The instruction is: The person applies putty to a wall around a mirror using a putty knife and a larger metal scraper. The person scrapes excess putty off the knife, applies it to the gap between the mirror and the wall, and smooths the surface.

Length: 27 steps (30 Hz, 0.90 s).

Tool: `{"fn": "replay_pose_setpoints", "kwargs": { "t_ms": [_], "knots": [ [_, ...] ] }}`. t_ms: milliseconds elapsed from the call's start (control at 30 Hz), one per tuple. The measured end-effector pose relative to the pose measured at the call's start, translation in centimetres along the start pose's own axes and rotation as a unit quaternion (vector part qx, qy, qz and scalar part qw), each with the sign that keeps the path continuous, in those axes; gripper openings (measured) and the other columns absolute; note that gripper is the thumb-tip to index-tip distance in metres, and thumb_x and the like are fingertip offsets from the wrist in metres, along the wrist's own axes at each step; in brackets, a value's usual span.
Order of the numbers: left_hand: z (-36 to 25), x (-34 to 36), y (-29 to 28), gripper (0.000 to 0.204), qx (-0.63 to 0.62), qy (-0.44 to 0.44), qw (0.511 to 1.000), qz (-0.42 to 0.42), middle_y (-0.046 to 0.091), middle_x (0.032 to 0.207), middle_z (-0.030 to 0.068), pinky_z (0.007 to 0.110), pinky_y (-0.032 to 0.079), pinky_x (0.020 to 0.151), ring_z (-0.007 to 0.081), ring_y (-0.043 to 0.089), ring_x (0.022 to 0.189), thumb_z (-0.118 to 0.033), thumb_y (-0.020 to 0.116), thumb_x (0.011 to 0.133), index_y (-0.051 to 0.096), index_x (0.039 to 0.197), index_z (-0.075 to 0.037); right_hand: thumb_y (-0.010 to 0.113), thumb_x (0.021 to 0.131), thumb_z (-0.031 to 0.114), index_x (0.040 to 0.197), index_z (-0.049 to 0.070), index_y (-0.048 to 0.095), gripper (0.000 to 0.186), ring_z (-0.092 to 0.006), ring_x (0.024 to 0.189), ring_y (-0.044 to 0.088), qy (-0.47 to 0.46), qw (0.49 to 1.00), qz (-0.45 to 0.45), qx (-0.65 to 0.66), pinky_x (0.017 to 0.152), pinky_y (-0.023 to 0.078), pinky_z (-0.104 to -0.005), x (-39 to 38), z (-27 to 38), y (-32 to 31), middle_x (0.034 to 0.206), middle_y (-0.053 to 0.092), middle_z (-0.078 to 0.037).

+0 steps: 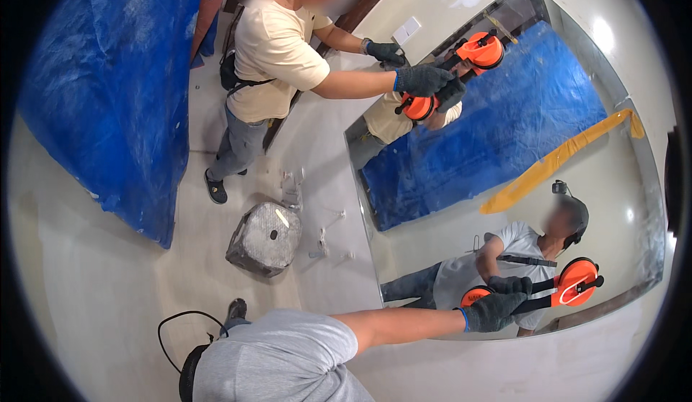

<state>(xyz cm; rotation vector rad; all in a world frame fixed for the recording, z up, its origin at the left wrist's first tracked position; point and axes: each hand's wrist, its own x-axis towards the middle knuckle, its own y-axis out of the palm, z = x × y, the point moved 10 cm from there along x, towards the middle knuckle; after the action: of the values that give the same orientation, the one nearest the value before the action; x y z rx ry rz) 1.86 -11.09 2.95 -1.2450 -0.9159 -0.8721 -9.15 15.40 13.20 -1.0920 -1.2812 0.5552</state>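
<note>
My left hand, in a dark knitted glove, is closed round the black handle of a suction lifter with two orange cups. The cups sit against a big mirror, and my grey-sleeved arm reaches across to it. The glove and arm also show in the mirror's reflection. My right hand does not show in the frame. Across from me a co-worker in a cream shirt grips a second orange suction lifter with one gloved hand. Their other gloved hand is by the mirror's edge.
A metal-edged frame surrounds the mirror. A yellow strip runs slantwise over its surface or in its reflection. A silver-wrapped, rounded block stands on the floor beside fittings protruding from the wall. A blue tarp hangs at the left.
</note>
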Motion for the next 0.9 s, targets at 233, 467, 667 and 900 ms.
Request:
{"fn": "replay_pose_setpoints", "kwargs": {
  "t_ms": [233, 467, 667, 900],
  "knots": [
    [-0.1, 0.0, 3.1, 0.055, -0.089, -0.031, 0.995, -0.045, 0.056, 0.135, 0.0334, 0.044, 0.049, 0.103, 0.0413, 0.058, 0.115, -0.025, 0.055, 0.105, 0.046, 0.143, 0.015, 0.059, 0.102, 0.026, 0.144, 0.005, 0.059, 0.047, -0.0302, 0.131, 0.059, 0.002, 0.981, 0.03, 0.193, 0.11, 0.047, -0.0366, 2.6, 2.3, 2.0, 0.144, 0.062, -0.016],
    [1.2, -0.1, 1.1, 0.05, -0.228, -0.104, 0.964, -0.087, 0.06, 0.126, 0.0264, 0.04, 0.049, 0.102, 0.0356, 0.06, 0.113, -0.024, 0.062, 0.101, 0.051, 0.138, 0.009, 0.06, 0.101, 0.026, 0.144, 0.005, 0.058, 0.048, -0.0307, 0.131, 0.059, 0.008, 0.993, 0.021, 0.118, 0.111, 0.047, -0.0368, 3.4, 2.5, 1.8, 0.144, 0.061, -0.016],
    [1.9, -0.1, 0.6, 0.049, -0.191, -0.085, 0.972, -0.112, 0.062, 0.117, 0.0219, 0.039, 0.05, 0.094, 0.0326, 0.061, 0.108, -0.023, 0.069, 0.096, 0.054, 0.132, 0.007, 0.06, 0.101, 0.025, 0.145, 0.006, 0.058, 0.048, -0.0312, 0.132, 0.059, 0.003, 0.995, 0.018, 0.094, 0.111, 0.047, -0.037, 4.2, 3.0, 1.8, 0.145, 0.061, -0.017],
    [2.8, -0.3, 1.2, 0.048, -0.347, -0.116, 0.921, -0.135, 0.06, 0.111, 0.02, 0.039, 0.053, 0.084, 0.0312, 0.064, 0.099, -0.019, 0.071, 0.093, 0.052, 0.131, 0.004, 0.061, 0.1, 0.025, 0.145, 0.006, 0.058, 0.049, -0.0317, 0.132, 0.058, 0.0, 0.997, -0.004, 0.077, 0.112, 0.046, -0.0372, 1.6, 2.4, -0.4, 0.146, 0.06, -0.017]
  ]
}}
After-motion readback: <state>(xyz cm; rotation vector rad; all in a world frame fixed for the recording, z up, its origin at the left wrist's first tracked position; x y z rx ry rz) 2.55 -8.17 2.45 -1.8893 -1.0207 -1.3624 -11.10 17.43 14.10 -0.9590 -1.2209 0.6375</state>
